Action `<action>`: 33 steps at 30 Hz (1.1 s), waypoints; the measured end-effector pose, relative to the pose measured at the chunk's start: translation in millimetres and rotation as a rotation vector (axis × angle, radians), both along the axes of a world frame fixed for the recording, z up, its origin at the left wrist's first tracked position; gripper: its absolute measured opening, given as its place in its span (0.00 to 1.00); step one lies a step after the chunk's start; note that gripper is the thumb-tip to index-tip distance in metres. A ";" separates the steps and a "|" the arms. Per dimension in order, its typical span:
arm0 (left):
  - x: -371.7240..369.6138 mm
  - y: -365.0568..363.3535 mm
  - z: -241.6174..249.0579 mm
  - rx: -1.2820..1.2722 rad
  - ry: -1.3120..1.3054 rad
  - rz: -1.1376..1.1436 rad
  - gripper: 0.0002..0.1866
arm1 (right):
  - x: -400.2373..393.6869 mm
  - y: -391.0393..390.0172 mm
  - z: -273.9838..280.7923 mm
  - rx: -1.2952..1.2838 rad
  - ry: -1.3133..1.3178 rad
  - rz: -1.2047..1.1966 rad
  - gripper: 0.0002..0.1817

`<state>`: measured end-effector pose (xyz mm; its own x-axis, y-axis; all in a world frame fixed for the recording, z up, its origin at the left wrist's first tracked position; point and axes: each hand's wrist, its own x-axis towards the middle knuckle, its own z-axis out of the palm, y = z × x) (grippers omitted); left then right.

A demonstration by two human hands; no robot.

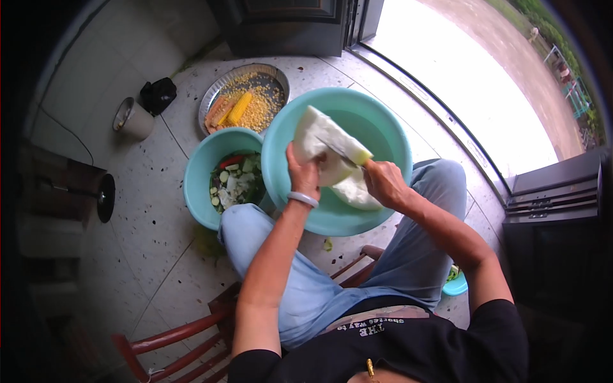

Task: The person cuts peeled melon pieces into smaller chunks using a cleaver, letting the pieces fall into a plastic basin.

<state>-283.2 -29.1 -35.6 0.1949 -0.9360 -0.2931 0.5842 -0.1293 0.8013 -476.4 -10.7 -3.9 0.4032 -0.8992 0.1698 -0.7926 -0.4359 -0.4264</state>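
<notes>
My left hand (302, 173) grips a large wedge of white-fleshed melon (317, 129) with pale green rind, like winter melon, from its left side. My right hand (387, 185) is closed around the handle of a knife (336, 147), whose blade lies against the wedge's white flesh. Both hands are over a big turquoise basin (383, 118). Another white melon piece (356, 193) sits lower in the basin, partly hidden by the wedge and my right hand.
A smaller turquoise basin (195, 169) with vegetable scraps stands at the left. Behind it, a metal tray (281, 80) holds corn kernels and cobs. A grey bin (135, 120) and black bag (158, 94) stand farther left. An open doorway (466, 96) is at the right.
</notes>
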 end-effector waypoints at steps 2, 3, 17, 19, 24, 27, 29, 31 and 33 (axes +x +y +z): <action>-4.1 0.9 -2.0 -0.062 -0.005 -0.022 0.40 | 1.2 -12.1 -11.7 -0.040 -0.001 0.000 0.04; -2.9 3.5 0.9 -0.038 0.021 -0.025 0.39 | 1.0 -13.4 -13.9 -0.054 -0.008 0.004 0.05; 23.2 3.3 16.9 0.177 0.253 -0.201 0.29 | 8.3 -28.4 -28.4 -0.130 -0.127 0.065 0.08; 21.0 5.9 14.4 0.150 0.345 -0.290 0.28 | 6.9 -35.1 -38.1 -0.111 -0.074 0.051 0.07; 8.0 4.9 2.2 0.220 0.435 -0.371 0.27 | 9.5 -49.0 -54.4 -0.044 0.023 -0.033 0.05; 13.3 -1.8 -9.8 0.272 0.524 -0.436 0.26 | 13.5 -54.3 -62.6 0.020 0.018 -0.067 0.06; 12.0 0.7 -6.2 0.324 0.536 -0.426 0.24 | 15.9 -55.5 -61.4 -0.008 0.006 -0.020 0.07; -0.2 18.9 14.1 0.278 0.411 -0.448 0.24 | 15.5 -58.9 -48.0 0.082 -0.008 0.008 0.09; -7.6 22.6 15.5 0.159 0.355 -0.456 0.26 | 20.0 -74.0 -46.5 0.222 -0.038 -0.113 0.11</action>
